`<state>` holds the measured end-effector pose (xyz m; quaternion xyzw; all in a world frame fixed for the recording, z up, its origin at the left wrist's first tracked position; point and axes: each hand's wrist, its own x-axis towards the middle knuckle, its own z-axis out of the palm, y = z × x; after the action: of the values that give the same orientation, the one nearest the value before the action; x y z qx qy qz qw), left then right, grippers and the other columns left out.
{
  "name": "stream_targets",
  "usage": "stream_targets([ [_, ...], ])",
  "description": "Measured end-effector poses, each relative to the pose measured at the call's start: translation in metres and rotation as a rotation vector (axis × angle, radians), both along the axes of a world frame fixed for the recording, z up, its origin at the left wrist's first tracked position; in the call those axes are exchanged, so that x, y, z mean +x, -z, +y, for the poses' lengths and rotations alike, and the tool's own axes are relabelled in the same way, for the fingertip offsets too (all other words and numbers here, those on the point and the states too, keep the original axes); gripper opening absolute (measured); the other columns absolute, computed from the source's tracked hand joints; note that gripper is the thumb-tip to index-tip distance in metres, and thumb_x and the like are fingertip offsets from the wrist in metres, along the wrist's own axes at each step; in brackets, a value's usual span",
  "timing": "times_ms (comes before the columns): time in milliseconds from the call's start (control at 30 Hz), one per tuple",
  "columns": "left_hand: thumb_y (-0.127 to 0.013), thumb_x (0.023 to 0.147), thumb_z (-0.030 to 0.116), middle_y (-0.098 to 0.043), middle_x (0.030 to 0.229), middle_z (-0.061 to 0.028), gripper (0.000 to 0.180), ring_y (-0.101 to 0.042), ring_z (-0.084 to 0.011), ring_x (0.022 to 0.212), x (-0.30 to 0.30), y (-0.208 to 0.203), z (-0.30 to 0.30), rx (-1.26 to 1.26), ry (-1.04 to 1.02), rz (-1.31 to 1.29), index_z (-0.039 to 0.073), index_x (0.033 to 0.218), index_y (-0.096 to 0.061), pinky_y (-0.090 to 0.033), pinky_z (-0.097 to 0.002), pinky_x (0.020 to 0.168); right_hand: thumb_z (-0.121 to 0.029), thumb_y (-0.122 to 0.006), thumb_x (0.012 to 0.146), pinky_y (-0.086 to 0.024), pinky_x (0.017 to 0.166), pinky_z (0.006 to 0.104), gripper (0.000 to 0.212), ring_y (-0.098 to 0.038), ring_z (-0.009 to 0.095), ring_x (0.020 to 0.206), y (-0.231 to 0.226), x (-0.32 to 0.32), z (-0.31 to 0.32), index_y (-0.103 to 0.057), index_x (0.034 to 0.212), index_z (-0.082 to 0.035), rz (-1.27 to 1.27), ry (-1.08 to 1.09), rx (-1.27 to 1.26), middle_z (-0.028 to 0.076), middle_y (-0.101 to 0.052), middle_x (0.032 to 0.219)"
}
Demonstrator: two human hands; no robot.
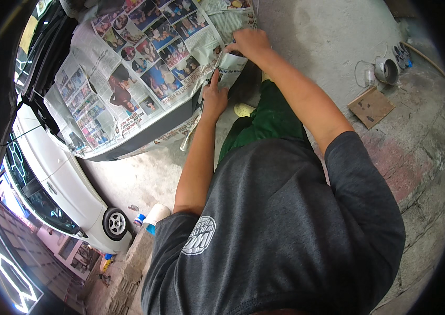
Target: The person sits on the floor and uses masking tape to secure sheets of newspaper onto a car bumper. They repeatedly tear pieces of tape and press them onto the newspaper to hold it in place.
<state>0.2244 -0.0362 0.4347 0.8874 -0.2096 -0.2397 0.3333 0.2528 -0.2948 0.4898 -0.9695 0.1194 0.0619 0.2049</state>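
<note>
Sheets of newspaper [172, 58] cover a dark-edged car panel at the upper left and middle. My right hand [251, 43] is at the paper's right-hand edge, its thumb and fingers closed on a folded flap of newspaper [231, 67]. Just below and to its left, my left hand [215, 100] touches the sheet beside that flap. Its index finger is stretched along the paper, and the other fingers are partly hidden. A pale strip [185, 140] hangs from the panel's lower edge below my left hand.
A white car [65, 163] stands at the left. On the concrete floor to the right are a brown board [371, 107], a metal can [386, 71] and a clear container [368, 75]. A white bucket [156, 214] stands by a rough block ledge [129, 268] at the lower left.
</note>
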Motion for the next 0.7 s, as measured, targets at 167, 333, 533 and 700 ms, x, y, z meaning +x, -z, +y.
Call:
stream_targets([
  [167,-0.07,0.089,0.014,-0.066,0.103,-0.0325,0.078,-0.061,-0.0494,0.101,-0.007,-0.009,-0.005,0.032,-0.008,-0.061,0.013,0.162,-0.04,-0.045,-0.0546,0.099,-0.056,-0.079,0.08,-0.059,0.084,0.0483,0.052,-0.075,0.038,0.097,0.005,0.0,-0.005,-0.079,0.099,-0.007,-0.004,-0.025,0.017,0.018,-0.077,0.096],
  [333,-0.069,0.09,0.01,-0.061,0.115,-0.034,0.071,-0.058,-0.0498,0.11,-0.021,-0.021,-0.008,0.02,-0.076,-0.073,0.009,0.156,-0.044,-0.044,-0.0552,0.102,-0.048,-0.076,0.088,-0.058,0.086,0.0506,0.043,-0.074,0.039,0.1,-0.001,-0.004,-0.014,-0.077,0.102,-0.008,0.009,0.038,0.097,0.019,-0.077,0.103],
  [533,-0.068,0.091,0.006,-0.051,0.14,-0.0326,0.052,-0.049,-0.0528,0.131,-0.038,-0.01,0.014,-0.061,-0.03,-0.171,0.003,0.141,-0.054,-0.042,-0.0555,0.112,-0.024,-0.072,0.089,-0.056,0.089,0.0486,0.036,-0.071,0.039,0.104,-0.015,-0.068,-0.035,-0.067,0.118,-0.003,0.025,0.328,0.342,0.02,-0.075,0.108],
  [700,-0.069,0.09,0.005,-0.051,0.14,-0.0317,0.044,-0.051,-0.051,0.13,-0.049,-0.011,0.017,-0.144,0.042,-0.206,0.002,0.133,-0.058,-0.044,-0.0541,0.11,-0.007,-0.069,0.084,-0.054,0.089,0.0402,0.046,-0.07,0.026,0.102,0.035,-0.167,0.026,-0.063,0.129,-0.001,-0.103,0.386,0.867,0.014,-0.073,0.109],
])
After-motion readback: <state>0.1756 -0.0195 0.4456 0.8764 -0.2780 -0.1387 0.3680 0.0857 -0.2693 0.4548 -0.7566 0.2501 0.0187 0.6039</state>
